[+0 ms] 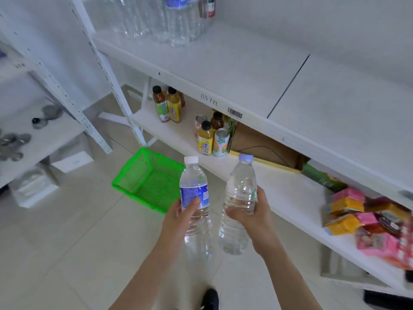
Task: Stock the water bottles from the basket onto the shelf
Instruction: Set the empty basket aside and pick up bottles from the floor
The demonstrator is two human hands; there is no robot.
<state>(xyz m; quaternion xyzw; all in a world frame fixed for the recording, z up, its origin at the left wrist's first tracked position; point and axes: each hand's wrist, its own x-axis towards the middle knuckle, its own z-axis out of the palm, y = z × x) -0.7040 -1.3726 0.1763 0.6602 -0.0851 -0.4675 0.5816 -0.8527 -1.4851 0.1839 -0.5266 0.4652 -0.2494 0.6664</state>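
Observation:
My left hand [178, 218] grips a clear water bottle with a blue label and white cap [194, 182], held upright. Beside it, my right hand [254, 214] holds a second clear water bottle without a label [240, 186], tilted slightly, with a pale blue cap. Both bottles hang above the floor, in front of the white shelf [223, 70]. The green plastic basket [147, 175] sits on the floor just behind the left bottle and looks empty. Several water bottles [169, 19] stand at the far left end of the upper shelf board.
The lower shelf board [279, 198] carries juice bottles and cans [207, 135], a cardboard box [261, 148] and coloured snack packs [368, 220] at the right. A second white rack [44, 130] stands to the left. White boxes [33, 186] lie on the tiled floor.

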